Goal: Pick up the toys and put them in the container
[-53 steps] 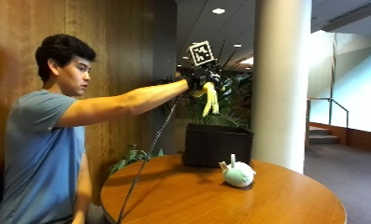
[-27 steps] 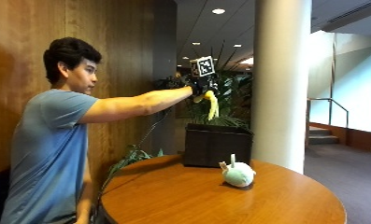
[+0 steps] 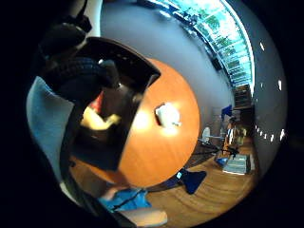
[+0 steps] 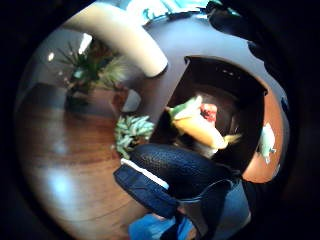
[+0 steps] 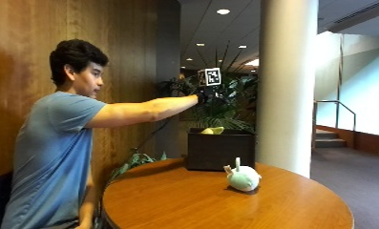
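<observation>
The outside view faces across the table [image 5: 176, 200]; both palm views look down into the container [image 4: 250, 90].

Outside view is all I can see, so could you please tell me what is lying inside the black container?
Observer: The thumb side palm view looks into the container; a yellow toy with a green end lies inside.
Operator: Thank you. Is anything else in there?
Observer: Yes, a red toy lies beside the yellow one.
Operator: Is the right hand really over the opening?
Observer: It seems so: the little finger side palm view also looks down into the open top, with the white toy on the table beside it.
</observation>
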Tool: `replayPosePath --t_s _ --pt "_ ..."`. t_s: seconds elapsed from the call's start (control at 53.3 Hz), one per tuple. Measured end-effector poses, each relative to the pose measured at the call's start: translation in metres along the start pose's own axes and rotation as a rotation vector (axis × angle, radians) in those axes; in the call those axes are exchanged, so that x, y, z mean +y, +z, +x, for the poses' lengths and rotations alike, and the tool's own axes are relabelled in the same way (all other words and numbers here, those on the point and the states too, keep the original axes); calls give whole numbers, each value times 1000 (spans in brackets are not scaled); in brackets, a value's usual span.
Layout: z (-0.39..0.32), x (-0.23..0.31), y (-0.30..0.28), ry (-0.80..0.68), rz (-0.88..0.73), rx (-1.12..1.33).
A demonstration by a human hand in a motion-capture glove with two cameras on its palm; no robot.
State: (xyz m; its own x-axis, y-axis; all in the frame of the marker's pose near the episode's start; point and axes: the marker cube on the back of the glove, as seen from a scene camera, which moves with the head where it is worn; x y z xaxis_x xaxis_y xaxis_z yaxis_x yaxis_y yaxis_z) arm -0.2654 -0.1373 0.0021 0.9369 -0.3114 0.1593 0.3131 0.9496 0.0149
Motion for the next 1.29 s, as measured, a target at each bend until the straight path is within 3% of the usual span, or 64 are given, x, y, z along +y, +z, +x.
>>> replayPosePath --t_s 0.338,0.525,0.769,1.294 --pt "60 23 -25 31 60 102" --pt "45 6 -28 66 20 178" --pt "117 36 -25 111 -24 189" --pt "233 45 83 191 -261 130"
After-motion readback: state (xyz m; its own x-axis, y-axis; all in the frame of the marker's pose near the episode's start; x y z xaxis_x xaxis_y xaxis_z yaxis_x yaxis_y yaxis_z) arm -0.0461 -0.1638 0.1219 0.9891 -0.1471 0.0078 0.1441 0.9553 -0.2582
